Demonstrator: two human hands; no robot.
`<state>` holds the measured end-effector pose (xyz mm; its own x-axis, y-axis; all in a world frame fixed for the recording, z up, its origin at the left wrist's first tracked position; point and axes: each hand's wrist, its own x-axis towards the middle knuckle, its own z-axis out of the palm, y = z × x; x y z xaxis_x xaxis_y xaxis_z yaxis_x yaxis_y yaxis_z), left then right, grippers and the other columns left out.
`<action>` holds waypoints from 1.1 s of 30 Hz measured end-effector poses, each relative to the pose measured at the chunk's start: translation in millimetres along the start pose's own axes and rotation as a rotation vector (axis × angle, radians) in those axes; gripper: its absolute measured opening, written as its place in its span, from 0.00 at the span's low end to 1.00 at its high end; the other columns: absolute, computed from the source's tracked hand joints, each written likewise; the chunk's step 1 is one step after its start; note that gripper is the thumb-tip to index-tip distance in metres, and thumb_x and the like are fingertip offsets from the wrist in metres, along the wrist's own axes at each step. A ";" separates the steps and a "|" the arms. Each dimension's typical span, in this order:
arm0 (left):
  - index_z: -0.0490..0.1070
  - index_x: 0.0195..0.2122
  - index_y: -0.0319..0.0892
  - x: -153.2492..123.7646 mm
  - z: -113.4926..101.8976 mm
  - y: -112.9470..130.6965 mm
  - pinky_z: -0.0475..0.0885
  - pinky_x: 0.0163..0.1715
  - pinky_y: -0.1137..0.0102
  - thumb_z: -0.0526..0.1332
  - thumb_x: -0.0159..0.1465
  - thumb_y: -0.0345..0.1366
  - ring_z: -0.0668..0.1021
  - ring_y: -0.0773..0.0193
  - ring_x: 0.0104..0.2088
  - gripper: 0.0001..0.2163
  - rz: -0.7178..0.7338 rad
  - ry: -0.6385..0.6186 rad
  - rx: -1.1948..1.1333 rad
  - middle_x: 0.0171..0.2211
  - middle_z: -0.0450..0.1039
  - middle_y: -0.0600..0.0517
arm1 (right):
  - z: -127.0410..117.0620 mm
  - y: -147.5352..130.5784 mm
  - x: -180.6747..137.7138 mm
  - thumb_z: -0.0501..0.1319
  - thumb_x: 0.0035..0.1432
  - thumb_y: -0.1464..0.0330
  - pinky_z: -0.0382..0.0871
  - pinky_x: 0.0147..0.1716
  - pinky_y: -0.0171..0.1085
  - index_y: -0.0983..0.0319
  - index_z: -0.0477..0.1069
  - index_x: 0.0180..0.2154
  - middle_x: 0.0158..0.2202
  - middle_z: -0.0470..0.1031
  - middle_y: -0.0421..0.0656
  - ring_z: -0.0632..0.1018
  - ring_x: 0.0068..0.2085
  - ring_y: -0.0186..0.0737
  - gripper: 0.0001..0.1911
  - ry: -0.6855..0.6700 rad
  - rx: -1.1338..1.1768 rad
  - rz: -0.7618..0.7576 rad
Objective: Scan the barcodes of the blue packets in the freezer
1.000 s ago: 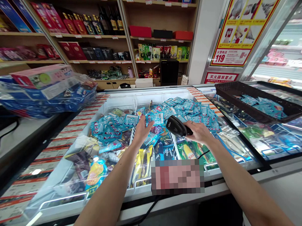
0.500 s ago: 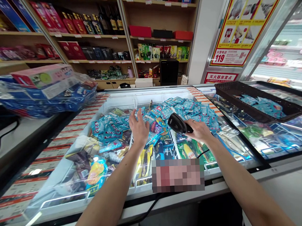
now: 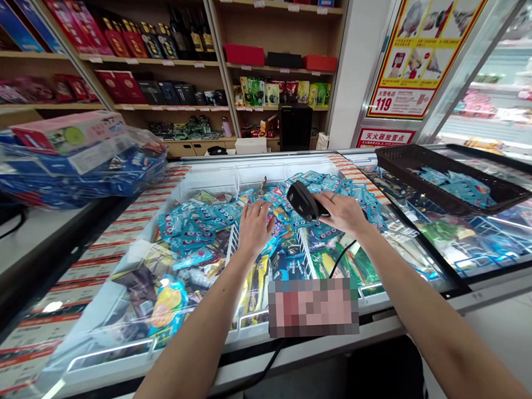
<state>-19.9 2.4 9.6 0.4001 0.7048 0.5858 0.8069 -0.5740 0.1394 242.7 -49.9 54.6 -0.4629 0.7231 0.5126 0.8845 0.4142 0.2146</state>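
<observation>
My right hand (image 3: 343, 212) is wrapped round the handle of a black barcode scanner (image 3: 302, 202), whose head points left above the packets. My left hand (image 3: 255, 226) reaches over the middle of the pile with its fingers stretched forward and a little bent; nothing shows in it. Whether its fingertips touch a packet I cannot tell. Small blue packets (image 3: 192, 225) lie spread over the glass top (image 3: 131, 255) of a chest freezer on the left, and more blue packets (image 3: 358, 198) are heaped behind the scanner. Ice-cream packs (image 3: 258, 276) show beneath in wire baskets.
On the right stands a brown tray (image 3: 405, 164) with more blue packets in it. Plastic-wrapped boxes (image 3: 70, 164) sit at the left. A black cable (image 3: 343, 256) runs down from the scanner past a blurred patch at the front edge. Stocked shelves (image 3: 154, 57) line the back.
My left hand has moved slightly right and lowered towards the packets, its fingers closer together. The scanner in my right hand has shifted a little left and up.
</observation>
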 end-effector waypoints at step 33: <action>0.58 0.58 0.40 48.7 43.2 2.8 0.62 0.51 0.59 0.50 0.62 0.50 0.68 0.53 0.53 0.26 -0.049 -0.149 -0.060 0.51 0.68 0.41 | 19.7 7.7 -19.2 0.57 0.57 0.63 0.66 0.34 0.37 0.58 0.62 0.54 0.48 0.71 0.47 0.75 0.39 0.42 0.23 0.098 0.108 0.151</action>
<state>20.6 53.2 4.0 0.4244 0.7839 0.4531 0.8016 -0.5580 0.2147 257.2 -49.7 30.0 -0.3132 0.7262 0.6121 0.9298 0.3658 0.0418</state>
